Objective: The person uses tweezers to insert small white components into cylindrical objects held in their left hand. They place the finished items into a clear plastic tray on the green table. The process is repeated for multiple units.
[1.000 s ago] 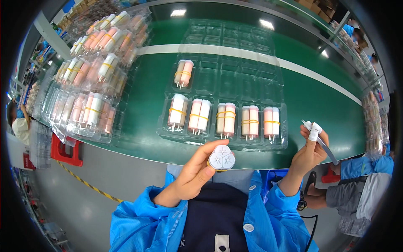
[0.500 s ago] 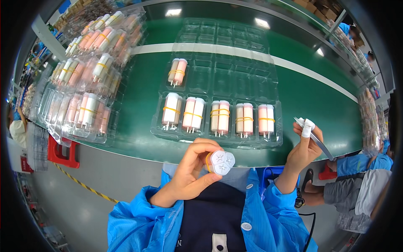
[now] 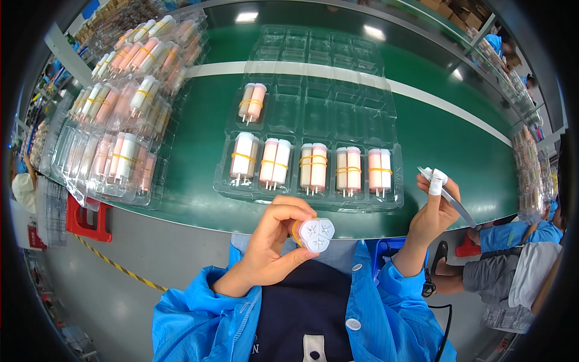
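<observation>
My left hand point(image 3: 270, 244) is closed around a bundle of capped tubes point(image 3: 317, 235) with a yellow rubber band about it. Three white end caps with star-like slits face up towards me. My right hand point(image 3: 435, 211), to the right past the tray, grips metal tweezers point(image 3: 459, 209) whose long end slants down to the right. White wrap covers one fingertip of that hand. In front of both hands lies a clear plastic tray point(image 3: 322, 117). Banded tube bundles point(image 3: 313, 169) fill its nearest row, prongs towards me, and another bundle point(image 3: 252, 102) lies behind at the left.
Stacked clear trays of similar bundles point(image 3: 123, 154) stand at the left of the green table point(image 3: 446, 130). A red stool point(image 3: 88, 220) is on the floor at left. More stacked trays point(image 3: 528, 175) stand far right, near another person in grey shorts point(image 3: 491, 276).
The view has shifted very slightly. My left hand keeps hold of the tube bundle, its capped end tilted a little differently. My right hand with the tweezers has barely moved.
</observation>
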The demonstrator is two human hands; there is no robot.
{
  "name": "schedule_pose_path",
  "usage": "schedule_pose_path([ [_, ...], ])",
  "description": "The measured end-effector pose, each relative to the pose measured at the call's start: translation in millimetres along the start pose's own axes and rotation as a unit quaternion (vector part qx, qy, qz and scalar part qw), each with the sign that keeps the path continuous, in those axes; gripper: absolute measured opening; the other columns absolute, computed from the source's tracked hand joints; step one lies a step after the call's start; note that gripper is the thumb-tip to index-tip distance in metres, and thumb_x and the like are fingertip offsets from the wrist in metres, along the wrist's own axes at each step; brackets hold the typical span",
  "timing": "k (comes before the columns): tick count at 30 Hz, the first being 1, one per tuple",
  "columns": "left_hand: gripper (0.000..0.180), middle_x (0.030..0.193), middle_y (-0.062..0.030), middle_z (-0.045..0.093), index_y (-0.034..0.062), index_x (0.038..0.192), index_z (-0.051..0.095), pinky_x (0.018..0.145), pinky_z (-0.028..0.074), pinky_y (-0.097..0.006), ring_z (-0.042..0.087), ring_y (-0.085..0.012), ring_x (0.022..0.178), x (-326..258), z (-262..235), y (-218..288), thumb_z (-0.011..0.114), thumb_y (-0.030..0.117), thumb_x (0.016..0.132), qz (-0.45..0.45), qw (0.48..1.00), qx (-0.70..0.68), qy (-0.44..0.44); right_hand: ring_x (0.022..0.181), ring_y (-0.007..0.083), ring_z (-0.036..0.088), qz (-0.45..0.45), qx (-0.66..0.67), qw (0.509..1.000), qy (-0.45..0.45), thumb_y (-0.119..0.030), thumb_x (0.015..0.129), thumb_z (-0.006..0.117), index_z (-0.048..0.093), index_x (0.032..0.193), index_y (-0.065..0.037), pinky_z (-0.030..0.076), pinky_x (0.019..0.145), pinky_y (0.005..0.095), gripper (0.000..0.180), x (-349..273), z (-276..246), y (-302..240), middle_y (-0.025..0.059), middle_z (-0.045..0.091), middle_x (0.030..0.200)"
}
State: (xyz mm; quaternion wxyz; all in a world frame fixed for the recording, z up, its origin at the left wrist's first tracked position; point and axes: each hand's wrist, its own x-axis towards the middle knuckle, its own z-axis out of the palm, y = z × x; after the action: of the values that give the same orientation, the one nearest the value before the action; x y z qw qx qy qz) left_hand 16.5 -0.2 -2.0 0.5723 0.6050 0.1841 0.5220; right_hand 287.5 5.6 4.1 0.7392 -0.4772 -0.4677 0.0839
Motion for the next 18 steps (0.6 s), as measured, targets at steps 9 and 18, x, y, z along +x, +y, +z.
schedule_pose_path([
  [9,0.046,0.112,-0.0158,0.045,0.0028,0.111,0.047,0.081,0.050,-0.030,0.054,-0.0199,0.098,-1.6,-1.1,5.0,0.074,-0.001,0.074,0.019,0.995,0.099,-0.004,0.081,0.0229,0.067,0.002,-0.009,1.000,-0.012,0.000,0.088,0.059,0.060,0.101,0.006,0.056,0.070,0.0287,0.014,0.6,1.1,-1.6,0.0162,0.063,0.096],
  [18,0.044,0.106,-0.0149,0.053,0.0031,0.107,0.055,0.079,0.046,-0.032,0.055,-0.0239,0.093,-3.7,3.5,12.0,0.077,0.001,0.069,0.032,0.985,0.168,0.029,0.080,0.0224,0.067,0.007,-0.007,1.000,-0.018,0.001,0.088,0.059,0.060,0.100,0.006,0.055,0.070,0.0285,0.013,-0.5,0.3,-2.9,0.0161,0.063,0.096],
])
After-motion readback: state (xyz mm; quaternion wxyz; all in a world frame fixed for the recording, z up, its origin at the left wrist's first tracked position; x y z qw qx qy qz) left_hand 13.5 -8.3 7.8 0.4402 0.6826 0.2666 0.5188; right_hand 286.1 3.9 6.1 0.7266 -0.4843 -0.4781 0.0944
